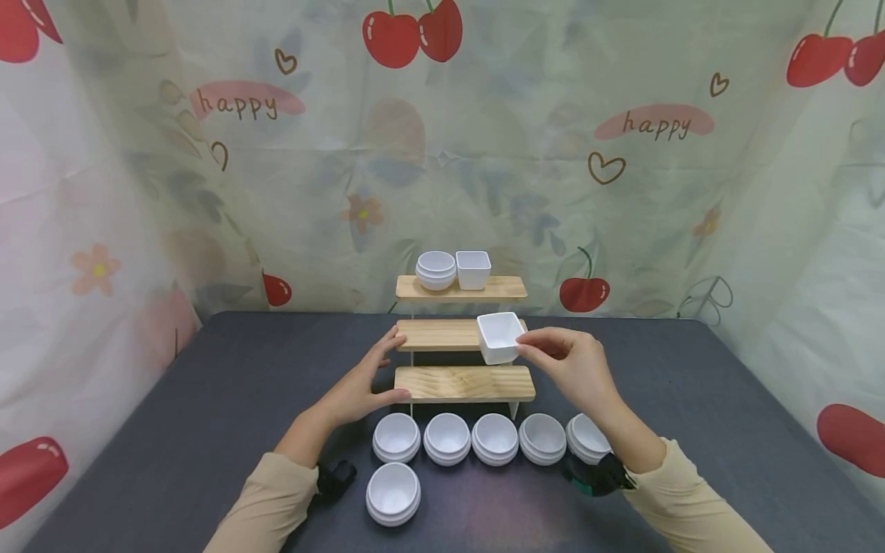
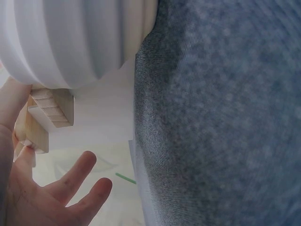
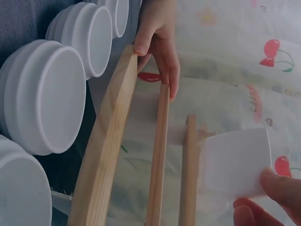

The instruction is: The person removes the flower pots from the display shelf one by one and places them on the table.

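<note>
My right hand [image 1: 577, 369] pinches a small white square bowl [image 1: 499, 338] by its right edge between thumb and fingers. In the head view the bowl overlaps the right end of the middle shelf [image 1: 437, 336] of a three-tier wooden stand. At the stand's left side is my left hand [image 1: 359, 384], its thumb at the bottom shelf [image 1: 465, 384] and a fingertip at the middle one. The left wrist view shows the other fingers [image 2: 77, 172] spread beside the stand. On the top shelf [image 1: 508, 288] a white round bowl [image 1: 435, 270] stands beside another square bowl [image 1: 473, 270].
Several white round bowls [image 1: 447, 439] with stepped sides line up in front of the stand on the dark grey tablecloth [image 1: 276, 369]. One more round bowl [image 1: 392, 494] sits nearer, at the row's left end. A printed curtain [image 1: 442, 177] hangs behind the table.
</note>
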Available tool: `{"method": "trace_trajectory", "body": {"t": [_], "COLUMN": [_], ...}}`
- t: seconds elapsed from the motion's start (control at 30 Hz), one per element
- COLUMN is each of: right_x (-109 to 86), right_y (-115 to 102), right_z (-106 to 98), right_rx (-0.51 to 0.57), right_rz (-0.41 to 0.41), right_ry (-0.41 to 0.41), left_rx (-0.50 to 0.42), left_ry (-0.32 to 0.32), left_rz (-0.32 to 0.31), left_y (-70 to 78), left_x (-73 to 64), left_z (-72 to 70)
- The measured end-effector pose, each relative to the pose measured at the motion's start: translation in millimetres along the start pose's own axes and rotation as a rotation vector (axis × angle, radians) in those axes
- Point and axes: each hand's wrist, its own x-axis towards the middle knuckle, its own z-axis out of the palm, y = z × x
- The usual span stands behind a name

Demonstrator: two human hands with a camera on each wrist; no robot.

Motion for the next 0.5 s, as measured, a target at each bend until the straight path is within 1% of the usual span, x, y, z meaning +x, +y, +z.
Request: {"method": "trace_trajectory", "body": {"t": [0.07,0.37,0.5], "right_x": [-2.4,-12.6,-16.2], "right_y": [-1,-4,-5], "right_z": [2,6,9], "right_rx": [0.007,0.026,0.030], "right_rz": [0.001,0.024,0.035], "right_ry": [-0.007,-0.044,-0.057], "left_rx": [-0.005,0.000,-0.005], "left_ry": [-0.001,0.004,0.002], "left_rz": [-0.006,0.013,0.010], "left_y": [-0.1,-2.0,-2.4], "left_x": [0.1,0.6,1.0], "left_z": [0.1,0.8,1.0]}}
